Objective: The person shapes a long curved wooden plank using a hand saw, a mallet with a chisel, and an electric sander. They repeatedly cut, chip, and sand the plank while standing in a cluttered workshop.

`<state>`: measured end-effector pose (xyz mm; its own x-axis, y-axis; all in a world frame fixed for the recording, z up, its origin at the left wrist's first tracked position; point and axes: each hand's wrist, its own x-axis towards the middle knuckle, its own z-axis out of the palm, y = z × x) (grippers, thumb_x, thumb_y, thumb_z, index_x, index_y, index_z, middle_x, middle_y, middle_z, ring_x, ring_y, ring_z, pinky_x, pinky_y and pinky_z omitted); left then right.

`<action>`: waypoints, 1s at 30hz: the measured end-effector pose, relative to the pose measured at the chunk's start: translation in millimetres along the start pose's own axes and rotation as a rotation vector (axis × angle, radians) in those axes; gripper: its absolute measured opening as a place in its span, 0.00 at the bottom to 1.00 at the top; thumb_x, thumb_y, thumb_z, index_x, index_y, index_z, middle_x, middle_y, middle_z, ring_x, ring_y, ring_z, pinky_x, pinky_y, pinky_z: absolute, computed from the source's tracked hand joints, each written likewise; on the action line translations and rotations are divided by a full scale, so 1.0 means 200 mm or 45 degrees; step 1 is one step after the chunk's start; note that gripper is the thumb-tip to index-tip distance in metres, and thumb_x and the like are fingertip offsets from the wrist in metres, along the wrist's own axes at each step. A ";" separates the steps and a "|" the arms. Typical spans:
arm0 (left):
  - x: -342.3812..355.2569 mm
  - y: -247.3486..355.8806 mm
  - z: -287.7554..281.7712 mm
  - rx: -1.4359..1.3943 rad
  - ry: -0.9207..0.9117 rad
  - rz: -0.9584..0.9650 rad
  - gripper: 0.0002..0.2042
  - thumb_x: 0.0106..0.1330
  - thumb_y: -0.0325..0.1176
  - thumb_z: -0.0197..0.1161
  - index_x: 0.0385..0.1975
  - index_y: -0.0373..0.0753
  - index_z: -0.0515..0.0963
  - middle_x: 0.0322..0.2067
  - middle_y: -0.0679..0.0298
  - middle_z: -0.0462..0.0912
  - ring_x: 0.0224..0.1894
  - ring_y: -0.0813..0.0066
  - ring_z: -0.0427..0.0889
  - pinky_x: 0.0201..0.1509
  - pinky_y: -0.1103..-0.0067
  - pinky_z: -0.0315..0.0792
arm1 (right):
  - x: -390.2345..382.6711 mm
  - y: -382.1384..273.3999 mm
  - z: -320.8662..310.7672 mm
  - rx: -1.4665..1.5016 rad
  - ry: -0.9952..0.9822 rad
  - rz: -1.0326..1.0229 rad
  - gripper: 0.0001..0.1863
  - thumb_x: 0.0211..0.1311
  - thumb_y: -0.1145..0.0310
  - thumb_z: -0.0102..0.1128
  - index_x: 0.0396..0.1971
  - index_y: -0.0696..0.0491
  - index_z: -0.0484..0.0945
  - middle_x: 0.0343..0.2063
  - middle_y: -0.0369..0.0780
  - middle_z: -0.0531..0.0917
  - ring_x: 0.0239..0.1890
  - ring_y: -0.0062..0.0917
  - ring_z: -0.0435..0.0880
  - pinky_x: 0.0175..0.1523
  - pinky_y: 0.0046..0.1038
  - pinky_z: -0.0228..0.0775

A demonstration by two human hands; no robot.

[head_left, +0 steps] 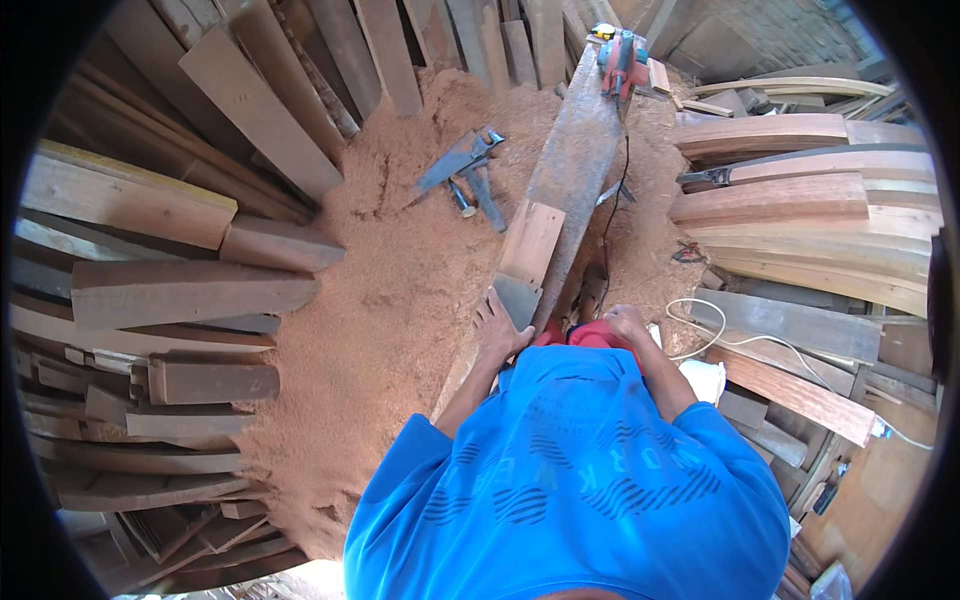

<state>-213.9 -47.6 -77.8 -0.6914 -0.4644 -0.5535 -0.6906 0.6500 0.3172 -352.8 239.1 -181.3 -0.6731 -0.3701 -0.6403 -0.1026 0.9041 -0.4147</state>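
My left hand point(497, 332) lies on the plank with its fingers spread. Its fingertips reach a flat dark grey piece point(518, 299), which rests across the near end of a short light wooden board point(532, 243). That board lies along a long, worn plank point(577, 150) running away from me. By my right thigh, in red shorts point(598, 335), my right hand point(627, 324) is curled closed. Whether anything sits inside its fingers is hidden.
Sawdust point(390, 300) covers the ground. A handsaw point(450, 163) and a hammer point(461, 198) lie left of the plank. A red and teal power tool point(623, 66) stands at its far end, its black cord point(612, 205) trailing nearer. Stacked timber point(770, 198) lines both sides.
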 end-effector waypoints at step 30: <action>-0.26 0.49 -0.63 -2.781 -1.269 0.481 0.47 0.63 0.70 0.46 0.70 0.34 0.55 0.61 0.44 0.70 0.58 0.38 0.76 0.65 0.51 0.70 | -0.35 -0.98 -0.62 1.858 -0.344 -0.510 0.32 0.69 0.58 0.61 0.64 0.63 0.63 0.38 0.35 0.80 0.25 0.10 0.74 0.31 0.12 0.71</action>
<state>-272.9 -35.7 78.8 -0.9704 0.1928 -0.1457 -0.2069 -0.9743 0.0889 -377.3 113.4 25.2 -0.6118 -0.7026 -0.3633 0.6543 -0.1914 -0.7316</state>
